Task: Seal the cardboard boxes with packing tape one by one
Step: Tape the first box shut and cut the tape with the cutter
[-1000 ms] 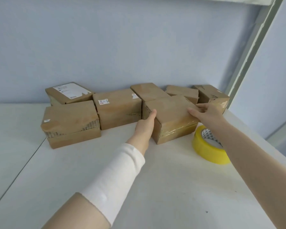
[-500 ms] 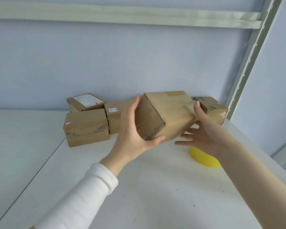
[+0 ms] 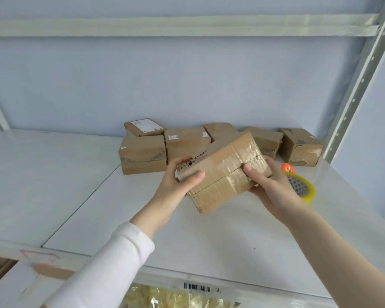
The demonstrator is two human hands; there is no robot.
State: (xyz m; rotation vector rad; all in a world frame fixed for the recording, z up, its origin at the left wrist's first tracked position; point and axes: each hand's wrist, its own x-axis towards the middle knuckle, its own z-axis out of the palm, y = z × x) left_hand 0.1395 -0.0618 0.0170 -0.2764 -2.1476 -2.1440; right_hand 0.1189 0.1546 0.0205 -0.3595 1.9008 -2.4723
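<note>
Head view shows a cardboard box (image 3: 222,172) lifted clear of the white tabletop (image 3: 209,236) and tilted, its taped face turned toward the camera, held between both hands. Left hand (image 3: 178,183) takes the box's left end, where the corrugated edge is ragged: the thumb lies across the front face and the fingers wrap behind, so this grip is closed on the box. Right hand (image 3: 269,185) takes the right end from below and the side, its thumb pressed on the glossy tape near the seam, also closed around the box. The box therefore sits between the two grips, spanning from one palm to the other. Behind it, against the pale wall, a row of other cardboard boxes (image 3: 187,143) stands on the tabletop, several touching one another. Just right of the right hand lies a yellow roll of packing tape (image 3: 307,192), partly hidden by the wrist; an orange object (image 3: 287,168) beside it is possibly a cutter, though it is too small to tell. A white sleeve (image 3: 111,263) covers the left forearm.
</note>
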